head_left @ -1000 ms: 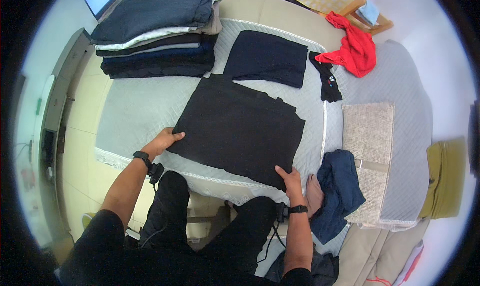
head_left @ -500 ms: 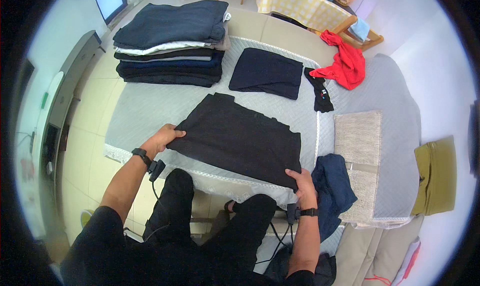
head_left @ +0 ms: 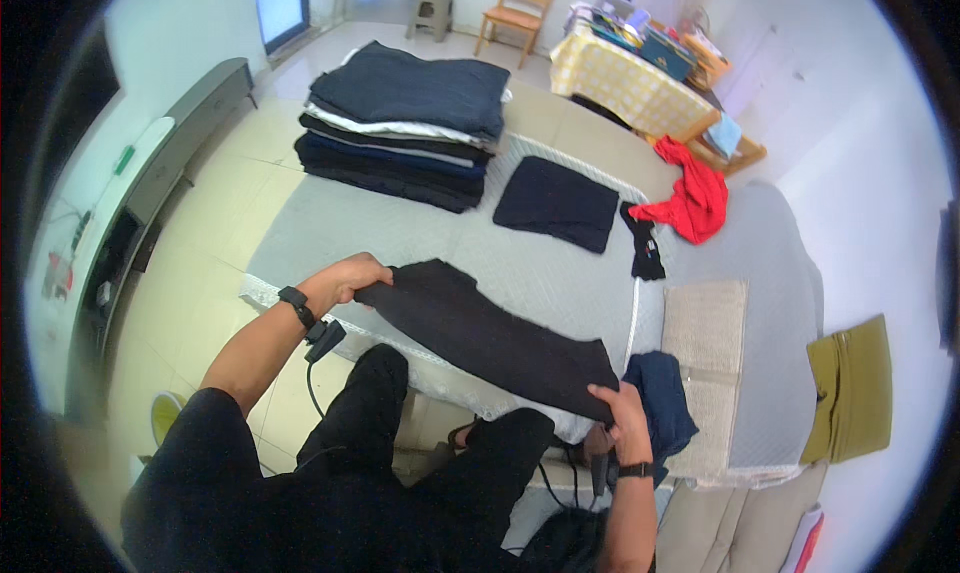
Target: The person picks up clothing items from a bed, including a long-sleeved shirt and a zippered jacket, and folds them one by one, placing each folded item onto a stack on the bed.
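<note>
A folded black garment (head_left: pixel 490 341), its exact kind not clear, is stretched between my two hands above the near part of the grey quilted cover (head_left: pixel 330 223). My left hand (head_left: pixel 355 275) is closed on its left end, and my right hand (head_left: pixel 625 413) pinches the right end with the thumb on top. Beyond it lies a flat, folded dark navy garment (head_left: pixel 558 201). To the left of that rises a tall stack of folded clothes (head_left: pixel 410 93), dark with a white layer. Crumpled dark blue cloth (head_left: pixel 662 398) lies just beyond my right hand.
A small black cloth item (head_left: pixel 643 243) and a crumpled red garment (head_left: pixel 692 198) lie at the far right. Beige woven pads (head_left: pixel 705 323) and an olive cushion (head_left: pixel 850 388) are along the right. A cloth-covered table (head_left: pixel 610 78) and a wooden chair (head_left: pixel 520 13) stand at the back.
The black garment has gone from lying broad and flat to a narrower strip, gripped at both ends and partly raised. The view has tilted up, showing more of the room's back.
</note>
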A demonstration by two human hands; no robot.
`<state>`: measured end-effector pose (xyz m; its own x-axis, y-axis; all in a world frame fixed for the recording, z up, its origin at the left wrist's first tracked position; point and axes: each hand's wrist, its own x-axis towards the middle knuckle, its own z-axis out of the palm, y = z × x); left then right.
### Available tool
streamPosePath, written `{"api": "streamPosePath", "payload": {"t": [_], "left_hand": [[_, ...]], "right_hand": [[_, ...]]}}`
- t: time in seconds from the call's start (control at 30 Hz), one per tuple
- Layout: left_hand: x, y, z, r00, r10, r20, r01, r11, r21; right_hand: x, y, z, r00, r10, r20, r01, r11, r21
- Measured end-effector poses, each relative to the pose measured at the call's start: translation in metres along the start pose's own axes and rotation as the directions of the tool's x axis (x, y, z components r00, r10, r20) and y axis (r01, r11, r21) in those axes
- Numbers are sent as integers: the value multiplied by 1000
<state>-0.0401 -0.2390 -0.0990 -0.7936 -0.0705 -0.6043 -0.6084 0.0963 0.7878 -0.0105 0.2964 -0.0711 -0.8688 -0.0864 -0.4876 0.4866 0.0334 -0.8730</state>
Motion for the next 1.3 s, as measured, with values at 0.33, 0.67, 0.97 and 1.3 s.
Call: {"api": "streamPosePath", "payload": {"t": [0.33,0.67,0.97,1.3], "left_hand": [[-67,65,-39,997,67,40,-70,995,70],[-88,180,-89,989,148,10,-148,989,22],[-40,320,-137,960,281,-17,-279,957,77],[35,442,-278,761,555,-336,-494,831,255]], "right_hand": [[-46,-85,36,998,-41,50,49,981,-189],[-7,-214,85,987,-112,118,136,967,-215],[70,-363,115,959,-259,111,282,901,-330],[240,-513,208,821,-484,302,539,833,-128]]}}
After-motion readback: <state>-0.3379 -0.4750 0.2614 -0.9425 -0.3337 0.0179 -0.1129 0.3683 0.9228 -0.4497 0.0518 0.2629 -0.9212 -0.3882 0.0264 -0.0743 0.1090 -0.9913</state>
